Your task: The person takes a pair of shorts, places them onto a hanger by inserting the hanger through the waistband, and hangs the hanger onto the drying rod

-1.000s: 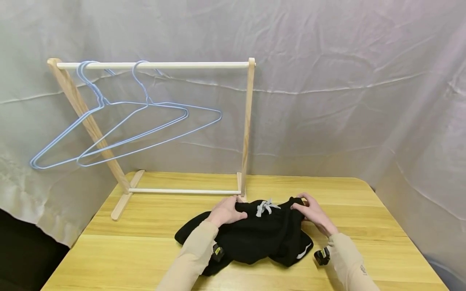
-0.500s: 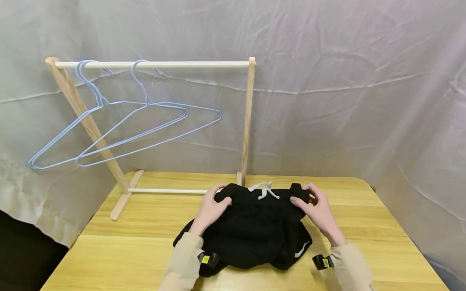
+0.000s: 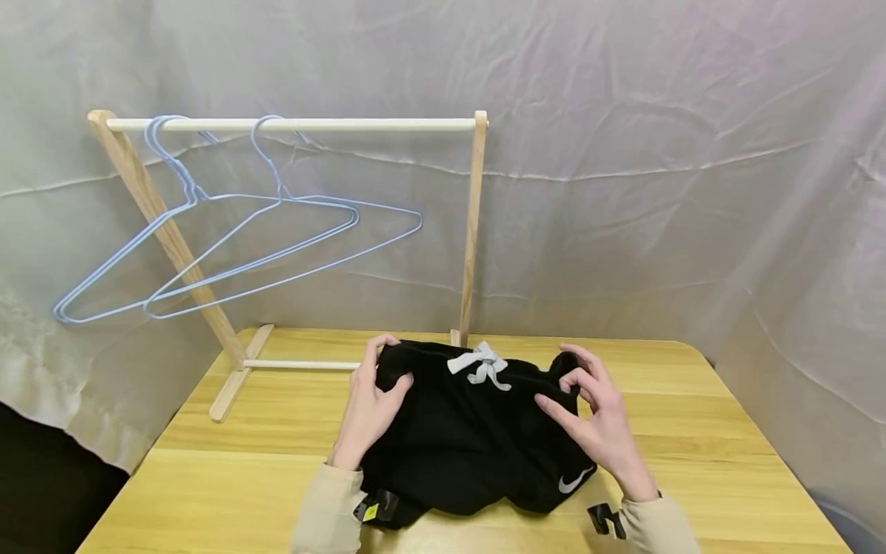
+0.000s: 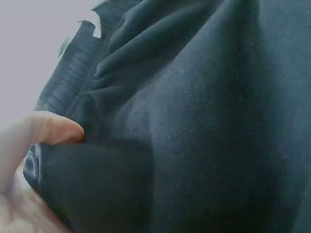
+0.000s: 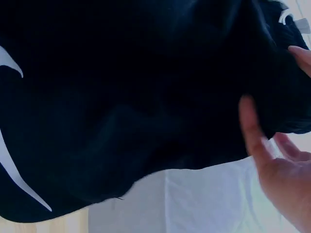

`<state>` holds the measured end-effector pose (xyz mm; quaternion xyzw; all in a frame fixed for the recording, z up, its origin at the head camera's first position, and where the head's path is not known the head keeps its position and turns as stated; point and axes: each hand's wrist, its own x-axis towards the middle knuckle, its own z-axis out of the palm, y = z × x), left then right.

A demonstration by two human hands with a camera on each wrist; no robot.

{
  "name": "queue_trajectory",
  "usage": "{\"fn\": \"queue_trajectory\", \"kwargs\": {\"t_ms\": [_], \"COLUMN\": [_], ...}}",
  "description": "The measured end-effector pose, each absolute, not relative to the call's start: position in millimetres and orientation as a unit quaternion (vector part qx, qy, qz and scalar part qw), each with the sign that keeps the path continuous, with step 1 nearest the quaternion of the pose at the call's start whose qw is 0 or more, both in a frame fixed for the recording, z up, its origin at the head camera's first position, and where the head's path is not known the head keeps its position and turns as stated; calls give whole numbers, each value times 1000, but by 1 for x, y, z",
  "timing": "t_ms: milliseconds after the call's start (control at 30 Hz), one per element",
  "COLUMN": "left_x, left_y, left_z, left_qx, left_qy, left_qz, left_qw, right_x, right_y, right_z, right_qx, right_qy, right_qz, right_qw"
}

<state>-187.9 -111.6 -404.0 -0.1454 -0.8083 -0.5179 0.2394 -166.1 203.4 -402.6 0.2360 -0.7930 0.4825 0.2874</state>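
Black shorts (image 3: 471, 446) with a white drawstring bow (image 3: 484, 365) are held by the waistband, the lower part near the tabletop. A white swoosh (image 3: 576, 481) marks the hem at right. My left hand (image 3: 365, 412) pinches the left end of the waistband, thumb in front; the left wrist view shows that thumb pressing the gathered band (image 4: 68, 97). My right hand (image 3: 601, 419) holds the right end, fingers curled at a bunched bit of waistband and thumb against the front. In the right wrist view the right thumb (image 5: 252, 128) is blurred over the dark cloth.
Behind the shorts to the left stands a wooden rack (image 3: 298, 124) with several blue wire hangers (image 3: 277, 201) on its top bar. The wooden tabletop (image 3: 692, 431) extends to both sides. A grey curtain (image 3: 623, 192) hangs behind.
Both hands have raised the waistband from the table. My left hand has moved left, widening the band, and the bow has shifted slightly left. Rack and hangers stay put.
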Motion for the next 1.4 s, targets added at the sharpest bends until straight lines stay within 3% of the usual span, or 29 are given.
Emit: {"fn": "queue_trajectory", "kwargs": {"t_ms": [233,433,567,867,1200,1400], "left_x": [-187,-188,-188,-187,-183,-187], "left_y": [-111,-113,-113,-118,-123,-119], "left_z": [-401,-406,-409,-409,-405,-406], "left_qx": [-121,-91,-86,-147,-174,-176], "left_qy": [-831,-853,-854,-821,-825,-810], "left_qz": [-478,-419,-390,-363,-416,-404], "left_qw": [258,298,333,415,340,386], "right_x": [-170,-168,-166,-167,-177,-178], "right_y": [204,210,213,212,208,209], "right_z": [-410,-413,-413,-413,-411,-413], "right_qx": [214,174,160,278,361,344], "right_qy": [-826,-874,-879,-792,-711,-716], "right_qz": [417,378,379,408,392,394], "right_qw": [314,251,241,359,458,463]}}
